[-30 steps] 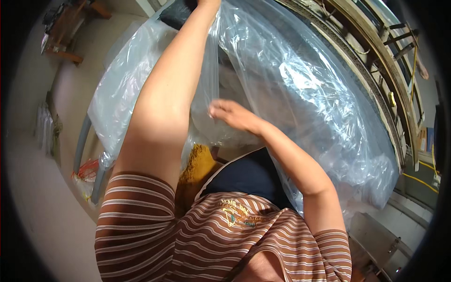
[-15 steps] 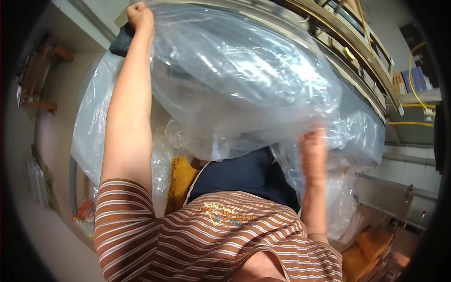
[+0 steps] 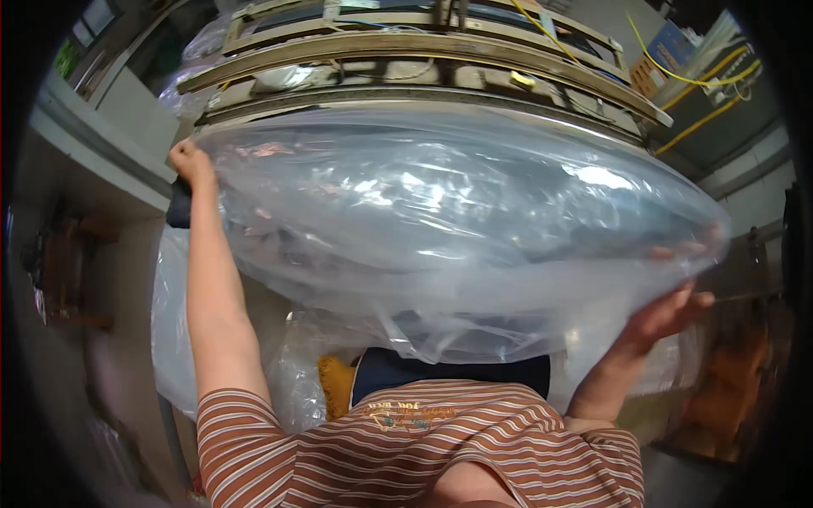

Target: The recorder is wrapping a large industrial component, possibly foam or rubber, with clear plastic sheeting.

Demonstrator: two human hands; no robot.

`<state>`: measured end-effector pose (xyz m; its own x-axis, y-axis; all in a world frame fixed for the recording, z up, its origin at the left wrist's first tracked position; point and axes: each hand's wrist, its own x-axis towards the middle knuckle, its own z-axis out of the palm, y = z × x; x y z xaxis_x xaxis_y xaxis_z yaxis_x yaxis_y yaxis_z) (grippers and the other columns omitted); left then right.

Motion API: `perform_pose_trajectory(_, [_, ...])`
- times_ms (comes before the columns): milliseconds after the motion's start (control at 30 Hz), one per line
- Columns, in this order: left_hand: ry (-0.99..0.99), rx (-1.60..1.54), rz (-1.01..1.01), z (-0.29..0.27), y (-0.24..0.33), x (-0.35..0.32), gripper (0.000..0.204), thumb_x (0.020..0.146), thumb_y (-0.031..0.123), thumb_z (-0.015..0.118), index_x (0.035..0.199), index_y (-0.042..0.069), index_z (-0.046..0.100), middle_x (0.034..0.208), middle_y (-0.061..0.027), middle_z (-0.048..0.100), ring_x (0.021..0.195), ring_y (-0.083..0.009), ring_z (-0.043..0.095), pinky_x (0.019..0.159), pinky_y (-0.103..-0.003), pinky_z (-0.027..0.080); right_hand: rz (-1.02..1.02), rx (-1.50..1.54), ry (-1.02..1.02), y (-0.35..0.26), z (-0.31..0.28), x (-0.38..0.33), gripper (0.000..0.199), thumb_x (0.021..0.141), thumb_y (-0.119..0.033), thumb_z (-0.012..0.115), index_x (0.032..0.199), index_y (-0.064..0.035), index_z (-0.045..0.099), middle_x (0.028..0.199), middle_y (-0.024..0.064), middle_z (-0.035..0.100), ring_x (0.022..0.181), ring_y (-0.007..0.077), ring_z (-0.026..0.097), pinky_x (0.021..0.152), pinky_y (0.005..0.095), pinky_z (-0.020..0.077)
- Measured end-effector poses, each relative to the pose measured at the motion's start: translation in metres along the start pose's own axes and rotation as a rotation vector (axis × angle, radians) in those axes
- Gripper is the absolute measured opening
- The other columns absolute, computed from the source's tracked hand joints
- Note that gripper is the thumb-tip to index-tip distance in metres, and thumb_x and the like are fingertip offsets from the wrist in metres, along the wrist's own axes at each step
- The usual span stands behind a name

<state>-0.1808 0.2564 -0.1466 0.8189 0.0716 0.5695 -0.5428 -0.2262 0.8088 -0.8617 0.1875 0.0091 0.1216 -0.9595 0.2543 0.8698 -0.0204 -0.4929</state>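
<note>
A large sheet of clear plastic film (image 3: 440, 229) stretches across in front of me, glossy and billowed, over a grey surface. My left hand (image 3: 190, 165) is closed on the film's far left edge, beside a small dark piece (image 3: 179, 203). At the right end, my right hand (image 3: 656, 320) is against the film with its fingers stretched out and the thumb apart. Some of its fingertips show blurred through the plastic. Lower folds of film hang in front of my dark trousers (image 3: 449, 377).
Beyond the film runs a slatted frame (image 3: 423, 44) with long rails. Yellow cables (image 3: 703, 82) hang at the far right near a blue box (image 3: 669, 44). More clear plastic (image 3: 172, 313) hangs at the left. A mustard-coloured cloth (image 3: 336, 385) is beside my trousers.
My view has swung so the frame lies level. My right hand has moved outward to the right, and the film is now spread wider. My left hand keeps its hold.
</note>
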Motion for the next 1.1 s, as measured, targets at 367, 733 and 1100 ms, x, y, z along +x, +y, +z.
perform_pose_trajectory(367, [-0.043,0.251,0.234,-0.012,-0.06,0.045,0.033,0.089,0.021,0.05,0.097,-0.009,0.058,0.097,-0.0247,0.06,0.09,-0.0352,0.057,0.083,-0.039,0.043,-0.506,-1.351,0.658,-0.152,-0.169,-0.015,0.037,0.099,-0.031,0.035,0.119,-0.0018,0.047,0.11,0.0079,0.052,0.1,0.0143,0.049,0.085,0.0252,0.0393])
perform_pose_trajectory(733, [0.051,0.208,0.214,-0.016,-0.046,0.038,0.028,0.083,0.013,0.045,0.085,-0.011,0.061,0.083,-0.0241,0.064,0.069,-0.0338,0.06,0.066,-0.043,0.046,-1.06,-2.334,-0.537,-0.135,-0.094,0.08,0.03,0.084,-0.023,0.058,0.113,-0.0113,0.056,0.115,0.009,0.053,0.106,0.0275,0.051,0.092,0.0401,0.0375])
perform_pose_trajectory(1100, [-0.123,0.515,0.048,-0.091,-0.088,0.087,0.034,0.086,0.022,0.05,0.1,-0.006,0.062,0.1,-0.0238,0.062,0.092,-0.0371,0.059,0.082,-0.041,0.044,-0.485,-2.263,-0.172,-0.056,-0.2,0.133,0.049,0.075,-0.033,0.069,0.113,-0.0077,0.053,0.112,0.0069,0.051,0.106,0.0273,0.048,0.088,0.0407,0.0377])
